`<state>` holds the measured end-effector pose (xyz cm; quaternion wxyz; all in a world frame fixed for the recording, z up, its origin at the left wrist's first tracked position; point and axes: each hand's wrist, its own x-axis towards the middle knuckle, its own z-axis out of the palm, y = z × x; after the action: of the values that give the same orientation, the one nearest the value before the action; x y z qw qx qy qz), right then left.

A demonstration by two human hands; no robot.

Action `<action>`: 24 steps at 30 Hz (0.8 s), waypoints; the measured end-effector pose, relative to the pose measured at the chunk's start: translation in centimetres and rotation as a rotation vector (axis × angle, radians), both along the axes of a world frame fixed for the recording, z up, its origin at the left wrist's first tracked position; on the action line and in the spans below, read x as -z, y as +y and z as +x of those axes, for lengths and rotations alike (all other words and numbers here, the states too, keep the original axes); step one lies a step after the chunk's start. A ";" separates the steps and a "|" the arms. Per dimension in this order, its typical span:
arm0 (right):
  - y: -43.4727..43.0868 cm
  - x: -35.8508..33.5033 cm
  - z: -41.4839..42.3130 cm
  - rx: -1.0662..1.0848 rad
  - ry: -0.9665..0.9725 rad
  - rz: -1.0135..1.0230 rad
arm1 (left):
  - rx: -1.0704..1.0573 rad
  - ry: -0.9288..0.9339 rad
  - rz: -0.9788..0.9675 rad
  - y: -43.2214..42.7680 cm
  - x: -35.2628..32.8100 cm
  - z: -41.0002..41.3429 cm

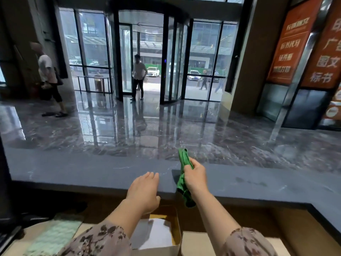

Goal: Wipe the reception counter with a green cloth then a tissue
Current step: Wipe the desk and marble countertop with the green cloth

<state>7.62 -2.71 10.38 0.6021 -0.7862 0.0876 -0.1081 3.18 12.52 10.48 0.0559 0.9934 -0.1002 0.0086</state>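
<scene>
Glossy dark marble lobby floor fills the far view, w/ a glass revolving door at far centre and orange banners at far right. Nearer, the long dark-grey stone reception counter runs left to right across the scene; a few faint dull marks show on its top, right of the hands. Below its near edge sits an open brown cardboard box w/ white sheets inside — can't tell if those are the tissue.

Left hand lies on the counter's near edge, fingers straight and together, holding nothing. Right hand is just right of it, fingers curled round the bunched green cloth, which sticks out above the fist and hangs below it, over the counter — whether it touches the top I can't tell.

Progress, prob.: the cloth pass is at its start or midway, w/ no clear wiped streaks to judge by. The tissue pass is all left to do.
</scene>
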 end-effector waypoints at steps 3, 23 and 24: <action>2.3 0.4 2.0 -0.036 -0.010 -0.236 | -0.040 0.027 0.000 0.7 -0.1 1.7; -5.5 3.2 5.5 -0.309 0.200 -1.225 | -0.044 0.241 0.032 0.3 2.0 4.2; -7.3 3.2 5.4 -0.274 0.235 -1.228 | -0.044 0.238 0.031 0.3 2.0 4.1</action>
<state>13.05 -9.98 7.16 0.0369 -0.9986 -0.0260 0.0264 7.33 12.80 8.46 0.0516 0.9900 -0.0712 -0.1099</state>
